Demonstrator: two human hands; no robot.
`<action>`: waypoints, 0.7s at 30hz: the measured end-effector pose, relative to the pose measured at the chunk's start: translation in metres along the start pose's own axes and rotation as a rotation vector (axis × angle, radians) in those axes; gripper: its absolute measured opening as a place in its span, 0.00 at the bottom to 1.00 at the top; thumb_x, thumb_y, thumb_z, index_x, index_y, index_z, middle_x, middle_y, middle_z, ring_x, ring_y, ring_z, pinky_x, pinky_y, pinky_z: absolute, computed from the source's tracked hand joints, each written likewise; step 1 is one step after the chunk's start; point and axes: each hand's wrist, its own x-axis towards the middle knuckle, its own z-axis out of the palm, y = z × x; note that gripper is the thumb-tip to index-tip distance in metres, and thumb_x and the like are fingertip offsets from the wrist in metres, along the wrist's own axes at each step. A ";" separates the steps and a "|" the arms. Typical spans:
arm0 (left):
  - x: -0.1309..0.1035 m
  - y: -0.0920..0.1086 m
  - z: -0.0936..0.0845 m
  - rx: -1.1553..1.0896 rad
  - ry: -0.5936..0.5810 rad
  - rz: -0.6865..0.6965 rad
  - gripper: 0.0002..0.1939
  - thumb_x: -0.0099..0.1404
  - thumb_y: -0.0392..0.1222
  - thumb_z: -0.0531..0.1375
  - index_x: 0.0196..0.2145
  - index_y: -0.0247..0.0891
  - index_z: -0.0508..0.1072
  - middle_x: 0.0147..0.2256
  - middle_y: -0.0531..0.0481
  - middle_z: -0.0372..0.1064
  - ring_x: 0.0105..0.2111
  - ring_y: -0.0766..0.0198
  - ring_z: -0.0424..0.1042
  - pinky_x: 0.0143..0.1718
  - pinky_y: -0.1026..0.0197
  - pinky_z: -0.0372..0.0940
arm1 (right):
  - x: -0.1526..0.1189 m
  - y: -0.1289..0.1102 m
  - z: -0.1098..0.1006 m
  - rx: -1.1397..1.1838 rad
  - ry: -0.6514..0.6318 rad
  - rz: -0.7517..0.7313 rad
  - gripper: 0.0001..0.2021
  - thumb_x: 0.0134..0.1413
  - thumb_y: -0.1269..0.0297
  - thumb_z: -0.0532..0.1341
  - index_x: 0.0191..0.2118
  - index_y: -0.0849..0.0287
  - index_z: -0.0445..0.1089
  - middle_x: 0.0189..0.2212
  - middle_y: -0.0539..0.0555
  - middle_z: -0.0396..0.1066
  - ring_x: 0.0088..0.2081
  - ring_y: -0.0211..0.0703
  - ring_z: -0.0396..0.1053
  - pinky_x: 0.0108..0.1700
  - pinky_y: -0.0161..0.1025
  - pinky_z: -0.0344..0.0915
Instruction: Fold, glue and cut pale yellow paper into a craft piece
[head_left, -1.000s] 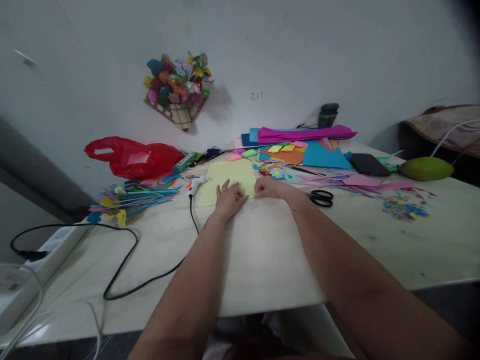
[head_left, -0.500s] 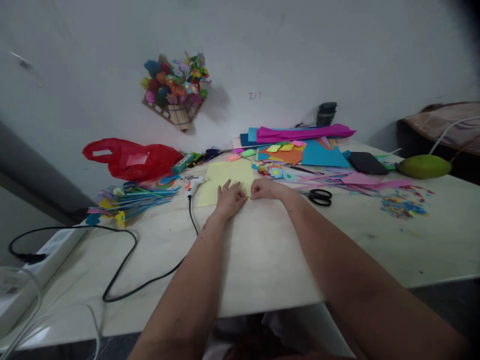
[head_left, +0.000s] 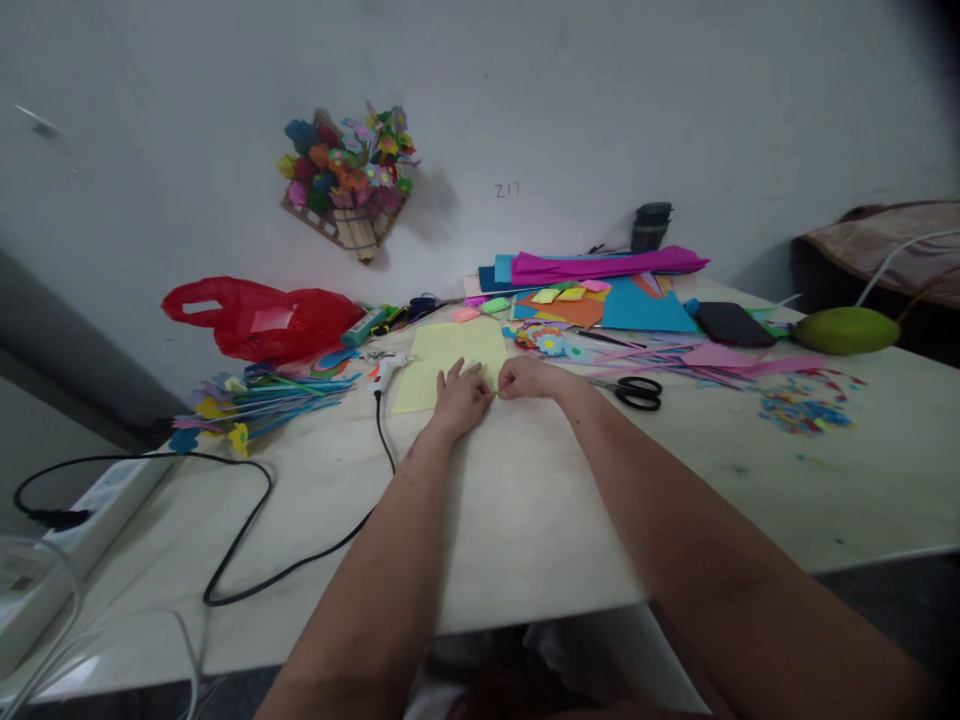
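A pale yellow sheet (head_left: 450,345) of paper or foam lies flat on the table. My left hand (head_left: 460,402) rests over its near edge, outer fingers spread, with thumb and index finger closed at the near right corner. Right beside it, my right hand (head_left: 525,378) is curled, its fingertips pinched on that same corner. The bit of corner between the two hands is mostly hidden by the fingers. A white hot glue gun (head_left: 388,372) lies against the sheet's left side, and black-handled scissors (head_left: 637,392) lie to the right of my right hand.
Foam flowers on stems (head_left: 262,405) and a red plastic bag (head_left: 262,320) are at left. A black cord (head_left: 247,540) runs to a power strip (head_left: 112,510). Coloured sheets (head_left: 649,305), a dark phone (head_left: 733,325) and paper scraps (head_left: 802,410) lie at right.
The hands stay at the sheet's corner, with at most a tiny shift of the right fingers. The whole view has moved very slightly.
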 end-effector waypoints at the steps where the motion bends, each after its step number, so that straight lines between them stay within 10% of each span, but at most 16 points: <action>1: 0.000 0.000 0.001 -0.001 0.010 -0.003 0.07 0.59 0.43 0.55 0.31 0.41 0.71 0.58 0.53 0.55 0.61 0.54 0.42 0.58 0.40 0.38 | 0.001 0.000 0.002 -0.002 0.014 -0.007 0.11 0.44 0.69 0.59 0.35 0.64 0.75 0.29 0.53 0.74 0.28 0.36 0.67 0.27 0.29 0.57; 21: 0.006 -0.006 0.005 -0.007 0.006 -0.101 0.10 0.61 0.46 0.53 0.34 0.41 0.71 0.55 0.51 0.59 0.60 0.53 0.45 0.59 0.45 0.41 | 0.008 0.007 0.008 0.028 0.076 -0.055 0.08 0.45 0.67 0.59 0.29 0.66 0.73 0.19 0.49 0.66 0.21 0.31 0.57 0.22 0.28 0.49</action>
